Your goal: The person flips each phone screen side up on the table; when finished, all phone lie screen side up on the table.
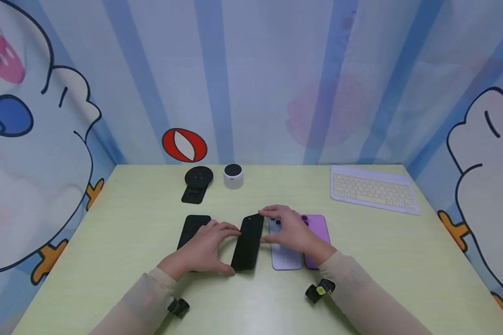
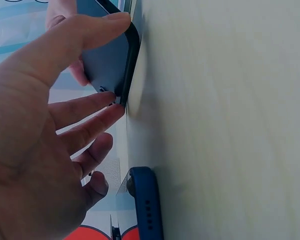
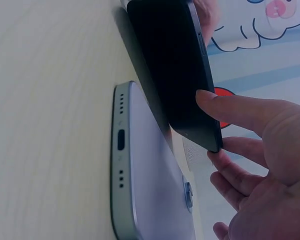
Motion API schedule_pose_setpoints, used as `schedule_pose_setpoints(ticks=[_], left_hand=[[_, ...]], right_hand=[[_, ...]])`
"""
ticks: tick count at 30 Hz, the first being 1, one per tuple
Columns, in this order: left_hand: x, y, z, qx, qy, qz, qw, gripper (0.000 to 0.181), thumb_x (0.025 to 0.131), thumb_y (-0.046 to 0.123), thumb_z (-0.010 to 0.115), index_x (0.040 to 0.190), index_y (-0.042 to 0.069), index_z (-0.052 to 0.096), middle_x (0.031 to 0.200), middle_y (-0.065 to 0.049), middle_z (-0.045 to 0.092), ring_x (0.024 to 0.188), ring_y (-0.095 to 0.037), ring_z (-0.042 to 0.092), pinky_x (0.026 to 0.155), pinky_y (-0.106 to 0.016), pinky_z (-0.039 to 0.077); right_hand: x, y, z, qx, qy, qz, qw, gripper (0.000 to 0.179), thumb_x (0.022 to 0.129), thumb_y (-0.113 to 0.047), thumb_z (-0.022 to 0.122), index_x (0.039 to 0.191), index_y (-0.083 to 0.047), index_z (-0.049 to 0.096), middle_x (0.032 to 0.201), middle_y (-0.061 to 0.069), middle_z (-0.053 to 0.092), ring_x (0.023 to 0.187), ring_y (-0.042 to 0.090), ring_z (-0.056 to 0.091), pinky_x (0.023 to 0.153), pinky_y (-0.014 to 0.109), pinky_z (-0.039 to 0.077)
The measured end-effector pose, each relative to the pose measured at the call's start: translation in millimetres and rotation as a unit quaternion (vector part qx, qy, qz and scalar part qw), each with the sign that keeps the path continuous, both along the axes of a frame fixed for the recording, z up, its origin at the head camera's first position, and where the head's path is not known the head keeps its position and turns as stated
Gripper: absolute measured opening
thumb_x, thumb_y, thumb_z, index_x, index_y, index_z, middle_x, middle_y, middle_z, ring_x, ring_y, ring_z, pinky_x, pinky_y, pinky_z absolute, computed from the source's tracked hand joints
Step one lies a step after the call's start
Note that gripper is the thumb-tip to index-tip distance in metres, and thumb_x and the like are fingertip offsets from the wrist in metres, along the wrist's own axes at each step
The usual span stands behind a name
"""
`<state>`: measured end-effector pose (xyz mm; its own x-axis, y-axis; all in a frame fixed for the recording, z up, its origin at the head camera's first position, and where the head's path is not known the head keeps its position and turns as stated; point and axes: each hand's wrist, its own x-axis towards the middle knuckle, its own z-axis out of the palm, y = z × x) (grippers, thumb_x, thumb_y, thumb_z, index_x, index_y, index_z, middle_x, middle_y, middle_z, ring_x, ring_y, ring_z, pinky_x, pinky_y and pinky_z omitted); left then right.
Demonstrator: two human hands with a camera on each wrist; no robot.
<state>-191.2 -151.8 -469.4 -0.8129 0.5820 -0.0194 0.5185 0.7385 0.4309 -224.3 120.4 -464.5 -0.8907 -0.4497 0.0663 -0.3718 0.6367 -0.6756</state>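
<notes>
A black smartphone (image 1: pixel 248 242) is held between both hands at mid table. It stands tilted, its right long edge higher than its left. My left hand (image 1: pixel 205 246) holds the left edge, thumb at the near corner and fingertips farther up; the left wrist view shows a camera by those fingertips. My right hand (image 1: pixel 291 230) grips the right side, and its wrist view shows the thumb on the dark lower face (image 3: pixel 165 55). A dark phone (image 1: pixel 191 228) lies partly under my left hand. Beneath the right hand lie a pale lavender phone (image 1: pixel 286 258) and a purple phone (image 1: pixel 320 228).
Farther back are a round black charging stand (image 1: pixel 199 177) and a small white cylindrical speaker (image 1: pixel 233 179). A lavender keyboard (image 1: pixel 375 190) lies at the back right. Patterned curtains (image 1: pixel 264 83) border the pale table (image 1: pixel 402 279). A small black device (image 1: pixel 318 291) sits at each wrist.
</notes>
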Motion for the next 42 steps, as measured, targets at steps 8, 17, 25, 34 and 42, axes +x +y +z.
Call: schedule_pose_setpoints(ticks=[8, 17, 25, 34, 42], left_hand=[[0.6, -0.9, 0.9, 0.028, -0.022, 0.007, 0.9993, 0.085, 0.067, 0.051, 0.092, 0.141, 0.023, 0.062, 0.145, 0.002, 0.058, 0.120, -0.019, 0.046, 0.106, -0.053, 0.039], [1.7, -1.6, 3.8, 0.097, -0.061, 0.014, 0.9933, 0.085, 0.067, 0.045, 0.095, 0.142, 0.029, 0.059, 0.136, 0.005, 0.061, 0.109, -0.015, 0.047, 0.090, -0.041, 0.045], [2.2, -5.5, 7.2, 0.122, -0.089, 0.020, 0.9883, 0.085, 0.070, 0.045, 0.094, 0.145, 0.033, 0.056, 0.136, 0.008, 0.061, 0.112, -0.020, 0.048, 0.089, -0.040, 0.046], [7.1, -13.3, 14.6, 0.124, -0.078, 0.030, 0.9888, 0.088, 0.071, 0.042, 0.094, 0.148, 0.033, 0.052, 0.143, 0.009, 0.058, 0.114, -0.023, 0.050, 0.087, -0.040, 0.047], [8.7, -20.4, 22.2, 0.124, -0.058, 0.027, 0.9902, 0.091, 0.071, 0.040, 0.095, 0.150, 0.030, 0.051, 0.138, -0.001, 0.059, 0.115, -0.027, 0.051, 0.086, -0.038, 0.047]], right_hand=[[1.1, -3.0, 0.3, -0.029, -0.001, 0.002, 0.9996, 0.076, 0.077, -0.025, 0.093, 0.145, -0.013, 0.061, 0.150, 0.010, 0.057, 0.141, 0.035, 0.050, 0.115, 0.054, 0.041], [0.9, -8.3, 2.0, -0.063, 0.014, 0.012, 0.9978, 0.074, 0.078, -0.025, 0.092, 0.144, -0.010, 0.061, 0.149, 0.012, 0.057, 0.141, 0.036, 0.050, 0.115, 0.056, 0.041], [1.4, -16.5, 1.7, -0.083, 0.007, 0.010, 0.9965, 0.073, 0.079, -0.024, 0.091, 0.144, -0.011, 0.061, 0.151, 0.012, 0.055, 0.143, 0.036, 0.047, 0.116, 0.056, 0.039], [1.1, -32.6, 2.4, -0.107, 0.014, 0.011, 0.9941, 0.071, 0.078, -0.021, 0.092, 0.142, -0.009, 0.063, 0.150, 0.013, 0.057, 0.143, 0.036, 0.048, 0.117, 0.054, 0.038], [-0.7, -42.5, 1.7, -0.106, 0.009, 0.009, 0.9943, 0.072, 0.079, -0.025, 0.092, 0.143, -0.013, 0.063, 0.151, 0.010, 0.056, 0.145, 0.034, 0.047, 0.118, 0.053, 0.038]])
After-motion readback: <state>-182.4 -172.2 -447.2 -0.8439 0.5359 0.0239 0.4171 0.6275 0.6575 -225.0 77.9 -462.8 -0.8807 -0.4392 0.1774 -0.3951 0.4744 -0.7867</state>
